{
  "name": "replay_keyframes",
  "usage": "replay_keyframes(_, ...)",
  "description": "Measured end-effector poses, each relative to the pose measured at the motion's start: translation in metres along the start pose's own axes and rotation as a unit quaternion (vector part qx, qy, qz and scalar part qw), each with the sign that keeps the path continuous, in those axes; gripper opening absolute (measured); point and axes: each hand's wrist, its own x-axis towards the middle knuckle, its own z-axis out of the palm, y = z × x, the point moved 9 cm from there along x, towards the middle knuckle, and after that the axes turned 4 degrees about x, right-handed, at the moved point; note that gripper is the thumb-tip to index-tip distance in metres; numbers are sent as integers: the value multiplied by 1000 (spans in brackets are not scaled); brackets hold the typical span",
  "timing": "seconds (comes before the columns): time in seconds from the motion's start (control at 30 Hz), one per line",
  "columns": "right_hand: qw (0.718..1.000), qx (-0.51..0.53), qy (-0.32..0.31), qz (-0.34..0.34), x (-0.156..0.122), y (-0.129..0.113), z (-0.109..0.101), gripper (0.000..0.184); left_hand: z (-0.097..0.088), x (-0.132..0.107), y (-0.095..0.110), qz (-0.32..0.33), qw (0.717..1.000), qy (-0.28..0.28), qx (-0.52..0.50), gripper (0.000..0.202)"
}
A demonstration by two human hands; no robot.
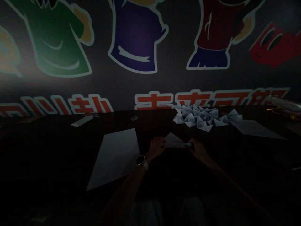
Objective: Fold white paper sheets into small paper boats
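Note:
The scene is very dark. A small folded white paper (pixel 173 141), triangular in outline, lies on the dark table (pixel 58 147) between my hands. My left hand (pixel 157 147), with a watch (pixel 141 161) on its wrist, pinches the paper's left edge. My right hand (pixel 198 149) is closed on the paper's right end, where a small dark thing that I cannot make out shows at its fingertips.
A pile of several folded white paper shapes (pixel 202 118) sits beyond my hands. A flat white sheet (pixel 115 157) lies to the left, another sheet (pixel 255 128) to the right. A white remote-like bar (pixel 82 121) rests far left. A painted wall (pixel 141 81) stands behind.

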Motion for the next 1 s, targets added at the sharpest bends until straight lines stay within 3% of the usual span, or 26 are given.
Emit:
replay_keyframes(0.17, 999, 45, -3, -29, 2, 5, -10, 16, -1, 2, -8, -4, 1000, -5, 2, 23)
replay_keyframes(0.43, 987, 109, -107, -46, -2, -1, -15, 23, -10, 2, -16, -6, 998, 26, -49, 20)
replay_keyframes(0.6, 981, 51, -154, -106, -15, -11, -21, 24, -16, -2, -4, 49, 989, -54, -132, 10)
replay_keyframes(0.73, 982, -16, -155, -110, -17, -13, -23, 25, -22, -6, 1, 65, 983, -88, -147, 12)
replay_keyframes(1.0, 979, -56, -123, -152, -14, -42, -22, 25, -15, -5, 5, 71, 991, -69, -92, 16)
